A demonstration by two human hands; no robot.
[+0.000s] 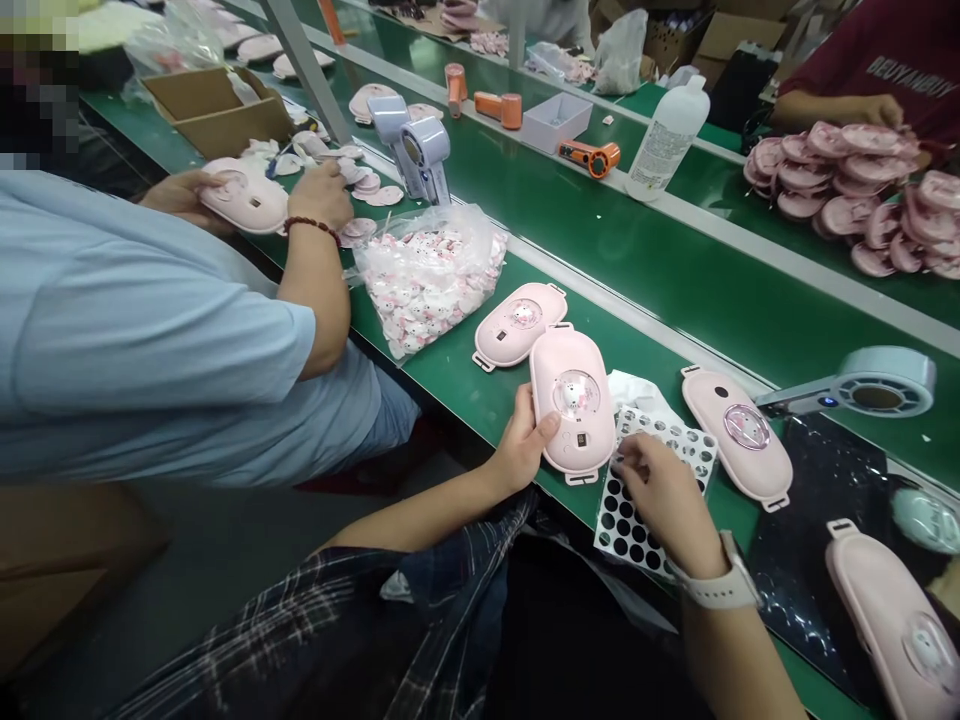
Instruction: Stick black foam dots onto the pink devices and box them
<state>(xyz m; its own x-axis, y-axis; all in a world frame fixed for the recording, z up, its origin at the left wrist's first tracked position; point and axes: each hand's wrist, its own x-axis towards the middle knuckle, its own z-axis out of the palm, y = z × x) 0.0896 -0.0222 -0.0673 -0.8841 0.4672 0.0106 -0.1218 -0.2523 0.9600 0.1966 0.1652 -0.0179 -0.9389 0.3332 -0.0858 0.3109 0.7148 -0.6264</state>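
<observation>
My left hand (523,440) grips a pink oval device (559,350) by its lower left side, thumb on the front. A round clear window with a white cartoon figure and a small dark display show on its face. Over a white sheet of round black stickers (622,530), my right hand (664,490) has its fingertips pinched together near the sheet's upper left part. Whether a sticker is between them cannot be made out. Another pink device (520,325) lies just behind the held one. To the right of the sheet rests a third pink device (731,440) with a black dot on it.
A plastic bag of small white-and-pink pieces (431,285) stands left. Beside it a co-worker in a blue shirt (150,340) handles a pink device (246,195). A light-blue handheld fan (877,382), a black plastic sheet (814,540) and another pink device (892,620) lie right. A white bottle (667,140) stands behind.
</observation>
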